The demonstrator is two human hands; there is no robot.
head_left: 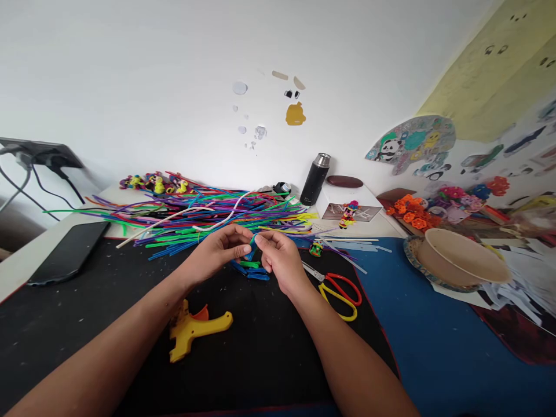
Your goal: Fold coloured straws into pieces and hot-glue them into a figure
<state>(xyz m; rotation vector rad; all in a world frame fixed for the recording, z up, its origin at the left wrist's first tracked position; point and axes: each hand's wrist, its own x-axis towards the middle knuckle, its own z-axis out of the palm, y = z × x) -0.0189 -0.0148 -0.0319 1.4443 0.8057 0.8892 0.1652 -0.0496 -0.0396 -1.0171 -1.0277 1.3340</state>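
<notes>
Between my two hands is a short blue pipe cleaner piece (251,248), bent and partly covered by the fingers. My left hand (219,250) pinches it from the left with thumb and fingertips. From the right, my right hand (281,258) closes on the same piece, thumb on top. Just below the hands, several short blue and green pipe cleaner pieces (258,274) lie on the black mat (269,359). Scissors (336,292) with red and yellow handles rest right of my right hand. A yellow glue gun (193,330) lies near my left forearm.
A heap of long coloured pipe cleaners (204,214) spreads behind the hands. A phone (69,252) lies at left. Farther back stand a black flask (314,179) and a white box (347,200). A beige bowl (464,258) is at right, and a small green figure (316,249) sits near the scissors.
</notes>
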